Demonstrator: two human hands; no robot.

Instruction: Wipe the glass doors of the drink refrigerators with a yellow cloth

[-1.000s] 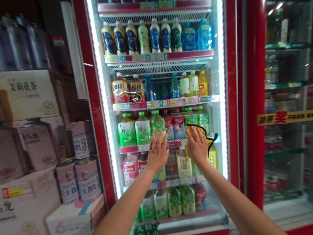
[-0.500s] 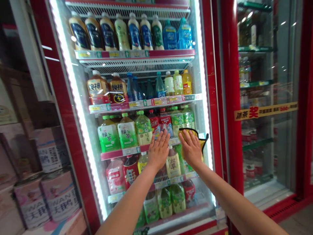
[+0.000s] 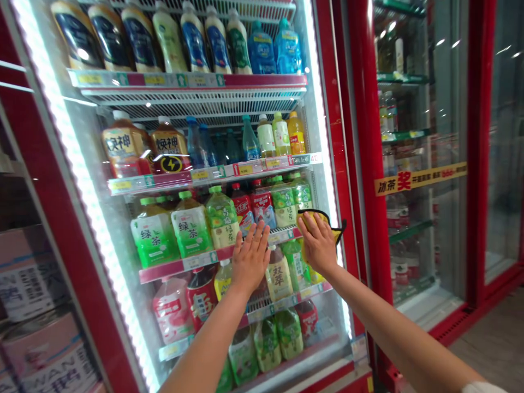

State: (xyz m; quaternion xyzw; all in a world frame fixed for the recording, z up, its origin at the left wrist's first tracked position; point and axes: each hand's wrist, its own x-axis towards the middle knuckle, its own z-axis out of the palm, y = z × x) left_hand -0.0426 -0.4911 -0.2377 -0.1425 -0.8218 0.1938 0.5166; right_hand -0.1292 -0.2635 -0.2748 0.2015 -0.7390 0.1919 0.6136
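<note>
Spread flat against the glass front of a lit drinks fridge (image 3: pixel 333 109) is my left hand (image 3: pixel 250 262), its fingers stretched and nothing in it. To its right, my right hand (image 3: pixel 317 245) presses a yellow cloth with black edging (image 3: pixel 336 225) on the same glass, fingers laid over it. Part of the cloth is hidden under the palm. Behind the glass, green tea bottles (image 3: pixel 155 234) stand on a middle shelf, left of my left hand. A bottle with a cream label (image 3: pixel 279 275) shows between my two hands, on the shelf below.
Pink printed boxes (image 3: pixel 45 349) are stacked at the lower left. A second red-framed fridge (image 3: pixel 370 164) stands on the right, with a yellow strip (image 3: pixel 434 177) across its door. Grey floor (image 3: pixel 487 333) shows at the lower right.
The view has shifted closer and to the right, so the shelves appear larger and further left. My left hand keeps flat; my right hand remains on the cloth near the glass's right side.
</note>
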